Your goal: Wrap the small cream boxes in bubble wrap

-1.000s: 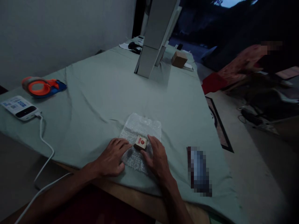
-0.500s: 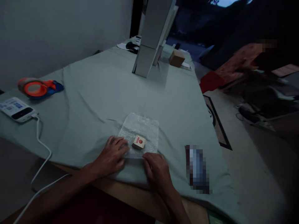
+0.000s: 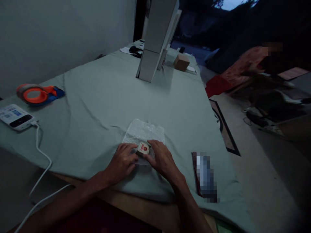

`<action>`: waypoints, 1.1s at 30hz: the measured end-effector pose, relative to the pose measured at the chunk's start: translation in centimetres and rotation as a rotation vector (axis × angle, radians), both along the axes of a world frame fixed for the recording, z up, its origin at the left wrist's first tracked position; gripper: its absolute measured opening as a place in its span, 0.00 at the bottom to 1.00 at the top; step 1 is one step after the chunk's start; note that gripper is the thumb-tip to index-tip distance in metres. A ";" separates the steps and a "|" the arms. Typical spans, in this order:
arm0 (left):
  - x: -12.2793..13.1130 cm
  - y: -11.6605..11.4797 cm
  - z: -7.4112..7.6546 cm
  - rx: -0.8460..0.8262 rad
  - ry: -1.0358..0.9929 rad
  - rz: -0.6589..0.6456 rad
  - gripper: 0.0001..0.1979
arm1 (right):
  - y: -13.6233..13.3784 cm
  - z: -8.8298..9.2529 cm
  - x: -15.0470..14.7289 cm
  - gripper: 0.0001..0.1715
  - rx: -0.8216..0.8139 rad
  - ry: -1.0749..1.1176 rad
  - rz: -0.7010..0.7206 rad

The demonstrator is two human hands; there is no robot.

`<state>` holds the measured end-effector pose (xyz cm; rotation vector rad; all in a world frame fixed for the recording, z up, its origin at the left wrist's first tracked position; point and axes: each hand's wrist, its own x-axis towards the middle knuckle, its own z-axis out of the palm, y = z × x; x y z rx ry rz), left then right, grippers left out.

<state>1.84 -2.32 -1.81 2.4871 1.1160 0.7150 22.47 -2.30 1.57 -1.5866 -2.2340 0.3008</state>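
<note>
A small cream box [image 3: 143, 148] with a red label and a round red mark lies on a sheet of bubble wrap [image 3: 145, 128] near the table's front edge. My right hand [image 3: 161, 158] closes on the box's right side, with the thumb at its near edge and the fingers at its far corner. From the left, my left hand [image 3: 123, 161] has its fingertips and thumb around the box's left edge, its palm over the wrap's left border. Part of the wrap is hidden under both hands.
To the left are an orange-and-blue tape dispenser [image 3: 34, 94] and a white device [image 3: 17, 117] with a white cable [image 3: 39, 149]. A pixelated object [image 3: 205, 176] lies right. Tall white panels [image 3: 152, 56] and a cardboard box [image 3: 181, 62] stand farther back. A person [image 3: 245, 66] is at the right.
My right hand has left the wrap's near edge and moved up to the box's right side. My left hand has shifted right, its fingertips now at the box.
</note>
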 end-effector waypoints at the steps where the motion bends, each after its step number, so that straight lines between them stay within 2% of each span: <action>1: 0.0 0.0 -0.1 -0.007 -0.007 0.000 0.09 | 0.4 -0.1 0.0 0.21 -0.029 -0.027 0.019; 5: -0.1 -0.1 -0.2 -0.031 -0.036 0.007 0.08 | 0.8 -0.3 0.0 0.17 -0.062 -0.048 0.087; 11: 0.2 0.3 -0.2 -0.062 -0.074 0.026 0.08 | 0.7 -0.3 0.2 0.18 -0.089 -0.040 0.102; 16: 0.9 1.4 0.3 -0.095 -0.157 0.049 0.04 | -0.1 0.2 1.7 0.28 -0.172 0.162 0.085; 19: 1.3 2.3 0.5 -0.204 -0.232 0.058 0.03 | -0.4 0.2 2.5 0.34 -0.244 0.260 0.109; 21: 1.5 2.9 0.6 -0.315 -0.290 0.063 0.04 | -0.3 -0.3 2.5 0.27 -0.240 0.297 0.110; 23: 1.6 3.4 0.5 -0.421 -0.346 0.069 0.04 | 0.1 -1.0 2.1 0.12 -0.229 0.352 0.103; 25: 1.8 3.7 0.5 -0.487 -0.394 0.078 0.04 | 0.5 -1.6 1.6 0.03 -0.219 0.418 0.078; 29: 2.1 4.0 0.8 -0.548 -0.474 0.102 0.02 | 0.7 -2.0 0.8 0.05 -0.197 0.537 -0.013; 33: 2.4 3.9 1.2 -0.606 -0.494 0.126 0.04 | 0.3 -1.9 0.4 0.10 -0.196 0.565 -0.072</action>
